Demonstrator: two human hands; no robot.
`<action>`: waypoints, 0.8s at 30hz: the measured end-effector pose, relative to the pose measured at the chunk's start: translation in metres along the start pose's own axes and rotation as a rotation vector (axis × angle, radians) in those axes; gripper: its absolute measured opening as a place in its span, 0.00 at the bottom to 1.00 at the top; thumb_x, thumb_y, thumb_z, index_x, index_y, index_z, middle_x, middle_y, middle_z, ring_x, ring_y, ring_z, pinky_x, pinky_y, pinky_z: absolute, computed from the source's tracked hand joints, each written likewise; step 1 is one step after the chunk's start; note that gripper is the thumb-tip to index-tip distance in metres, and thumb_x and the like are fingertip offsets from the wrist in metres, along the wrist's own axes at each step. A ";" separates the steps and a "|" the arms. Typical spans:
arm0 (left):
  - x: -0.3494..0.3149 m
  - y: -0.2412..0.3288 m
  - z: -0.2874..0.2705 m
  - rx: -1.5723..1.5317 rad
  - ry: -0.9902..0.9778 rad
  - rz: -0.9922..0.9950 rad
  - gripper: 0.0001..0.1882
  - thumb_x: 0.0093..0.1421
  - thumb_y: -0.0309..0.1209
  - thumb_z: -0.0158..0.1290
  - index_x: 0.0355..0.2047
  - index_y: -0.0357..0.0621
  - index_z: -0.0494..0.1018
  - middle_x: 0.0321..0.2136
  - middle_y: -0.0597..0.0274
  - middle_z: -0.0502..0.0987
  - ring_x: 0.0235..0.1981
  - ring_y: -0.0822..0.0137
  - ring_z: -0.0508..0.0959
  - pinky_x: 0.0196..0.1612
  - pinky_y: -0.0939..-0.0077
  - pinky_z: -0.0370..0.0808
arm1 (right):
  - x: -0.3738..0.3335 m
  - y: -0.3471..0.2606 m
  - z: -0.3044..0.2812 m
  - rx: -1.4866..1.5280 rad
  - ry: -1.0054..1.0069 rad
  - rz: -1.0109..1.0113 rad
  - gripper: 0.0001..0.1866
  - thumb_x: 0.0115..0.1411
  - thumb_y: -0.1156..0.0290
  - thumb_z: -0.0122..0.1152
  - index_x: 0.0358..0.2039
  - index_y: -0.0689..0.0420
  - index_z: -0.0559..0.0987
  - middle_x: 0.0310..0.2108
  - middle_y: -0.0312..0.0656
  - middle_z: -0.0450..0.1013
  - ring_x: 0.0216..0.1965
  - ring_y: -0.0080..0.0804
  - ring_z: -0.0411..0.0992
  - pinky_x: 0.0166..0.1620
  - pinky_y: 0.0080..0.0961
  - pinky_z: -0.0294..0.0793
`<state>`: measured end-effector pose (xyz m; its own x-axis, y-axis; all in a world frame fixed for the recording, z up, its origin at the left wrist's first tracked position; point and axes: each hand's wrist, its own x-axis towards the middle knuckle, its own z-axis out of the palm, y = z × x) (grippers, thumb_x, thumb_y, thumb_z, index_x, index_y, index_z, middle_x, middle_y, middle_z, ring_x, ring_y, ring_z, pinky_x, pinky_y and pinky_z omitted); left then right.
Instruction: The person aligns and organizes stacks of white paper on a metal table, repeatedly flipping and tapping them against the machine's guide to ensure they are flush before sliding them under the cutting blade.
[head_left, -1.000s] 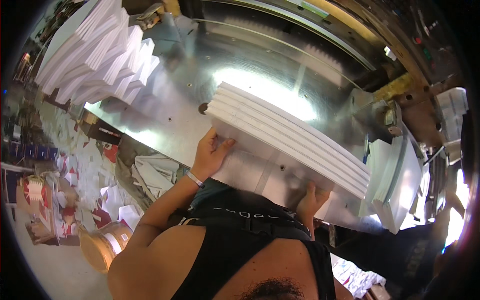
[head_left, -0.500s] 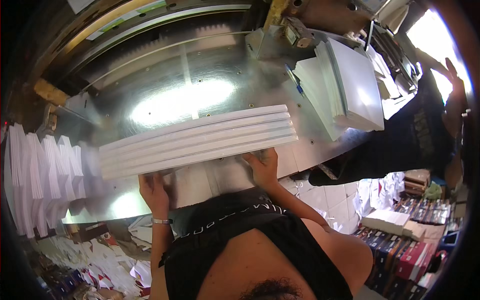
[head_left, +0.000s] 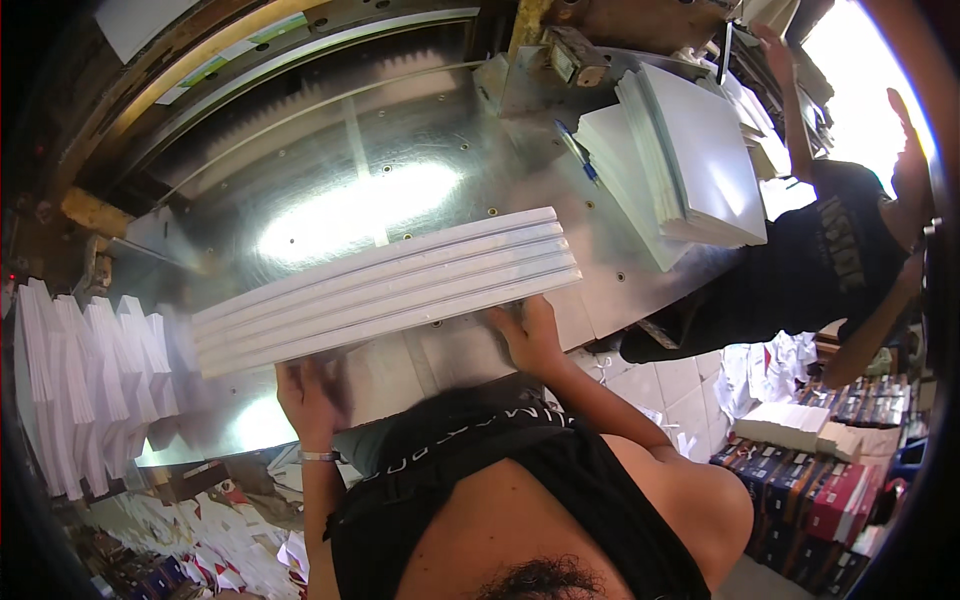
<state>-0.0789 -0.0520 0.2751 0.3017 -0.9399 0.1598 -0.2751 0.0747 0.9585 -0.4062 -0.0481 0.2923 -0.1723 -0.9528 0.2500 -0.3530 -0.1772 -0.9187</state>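
Observation:
A long block of white paper (head_left: 390, 290), layered in several thick bundles, lies slantwise over the metal table. My left hand (head_left: 308, 400) is at its near edge, left of the middle, with the fingertips hidden beneath the paper. Farther right along the same edge is my right hand (head_left: 530, 332), its thumb apart from the fingers and its fingertips partly hidden at the paper. Both hands appear to hold the block from the near side.
The shiny metal table (head_left: 430, 190) runs back to a machine. Folded white paper bundles (head_left: 95, 380) stand at left. A paper stack (head_left: 700, 160) and blue pen (head_left: 578, 150) lie at right. A co-worker (head_left: 830, 240) in dark clothes is beyond; boxes (head_left: 800, 490) stand lower right.
The view has tilted a little. My hands keep their places along the paper block, which has hardly moved on the table. The co-worker has shifted, with an arm now raised behind the stack.

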 end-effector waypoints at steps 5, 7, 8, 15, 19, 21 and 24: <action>-0.002 -0.004 -0.015 0.147 -0.074 -0.033 0.16 0.66 0.27 0.50 0.52 0.32 0.71 0.39 0.51 0.81 0.40 0.61 0.80 0.46 0.69 0.75 | 0.005 0.013 -0.009 -0.335 -0.160 0.033 0.08 0.59 0.75 0.62 0.38 0.64 0.79 0.32 0.56 0.78 0.35 0.56 0.76 0.39 0.40 0.74; -0.003 0.007 -0.002 -0.012 -0.026 -0.011 0.11 0.65 0.29 0.52 0.44 0.33 0.73 0.33 0.52 0.81 0.35 0.63 0.80 0.40 0.69 0.76 | 0.006 0.001 -0.014 -0.248 -0.175 0.000 0.10 0.61 0.73 0.60 0.40 0.65 0.79 0.37 0.60 0.77 0.41 0.60 0.76 0.43 0.43 0.74; -0.001 0.009 -0.002 0.044 -0.025 0.012 0.10 0.65 0.29 0.52 0.41 0.34 0.73 0.30 0.53 0.79 0.32 0.65 0.79 0.37 0.70 0.74 | 0.005 0.013 -0.016 -0.258 -0.146 -0.132 0.10 0.61 0.75 0.58 0.41 0.66 0.79 0.38 0.60 0.78 0.42 0.60 0.76 0.44 0.41 0.74; 0.000 0.007 -0.007 -0.011 -0.005 0.020 0.07 0.62 0.28 0.54 0.35 0.36 0.71 0.19 0.56 0.69 0.20 0.66 0.66 0.27 0.70 0.66 | 0.003 0.022 -0.009 -0.220 -0.103 -0.045 0.13 0.60 0.78 0.57 0.45 0.68 0.77 0.44 0.58 0.77 0.45 0.53 0.76 0.51 0.37 0.71; 0.004 -0.007 -0.005 -0.005 0.011 0.041 0.07 0.61 0.27 0.54 0.31 0.37 0.70 0.18 0.54 0.69 0.20 0.64 0.68 0.27 0.69 0.67 | 0.005 0.010 -0.012 -0.289 -0.081 -0.111 0.11 0.60 0.77 0.59 0.44 0.66 0.78 0.39 0.55 0.79 0.42 0.50 0.78 0.47 0.38 0.74; 0.006 -0.015 -0.001 -0.002 0.017 0.057 0.06 0.61 0.26 0.54 0.32 0.36 0.70 0.18 0.56 0.71 0.21 0.63 0.72 0.28 0.69 0.70 | 0.004 0.017 -0.008 -0.226 -0.028 -0.103 0.07 0.59 0.76 0.61 0.36 0.65 0.79 0.32 0.51 0.80 0.34 0.49 0.78 0.39 0.39 0.74; 0.002 -0.027 -0.011 0.000 -0.034 0.027 0.15 0.61 0.22 0.51 0.48 0.33 0.70 0.43 0.50 0.77 0.43 0.60 0.79 0.42 0.66 0.77 | 0.005 -0.001 -0.013 -0.317 -0.151 0.037 0.10 0.59 0.75 0.63 0.41 0.63 0.79 0.35 0.56 0.79 0.36 0.53 0.78 0.41 0.40 0.75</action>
<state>-0.0610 -0.0528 0.2520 0.2630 -0.9483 0.1777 -0.2832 0.1002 0.9538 -0.4188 -0.0498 0.2987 -0.0609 -0.9871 0.1483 -0.6209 -0.0789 -0.7799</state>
